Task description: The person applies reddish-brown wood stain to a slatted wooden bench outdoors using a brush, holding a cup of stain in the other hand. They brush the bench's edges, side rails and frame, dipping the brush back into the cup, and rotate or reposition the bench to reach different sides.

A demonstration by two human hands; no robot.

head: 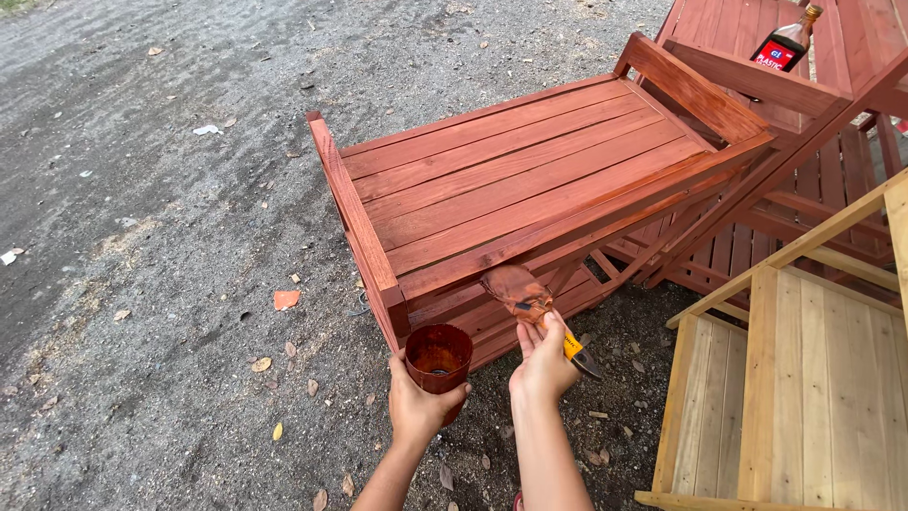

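Observation:
My left hand [416, 402] grips a small cup [438, 358] coated in red-brown stain, held low in front of the near corner of the stained wooden bench [530, 180]. My right hand [541, 364] holds a paintbrush [518, 291] with a yellow and black handle. Its wet, stain-soaked bristles touch the bench's lower front rail. The bench lies tilted on its side, slats facing up, all coloured red-brown.
An unstained pale wooden bench [804, 378] stands at the right. More stained furniture [813, 142] sits behind, with a dark bottle [785, 43] resting on it. Gravel ground [142, 237] with dry leaves and litter spreads to the left.

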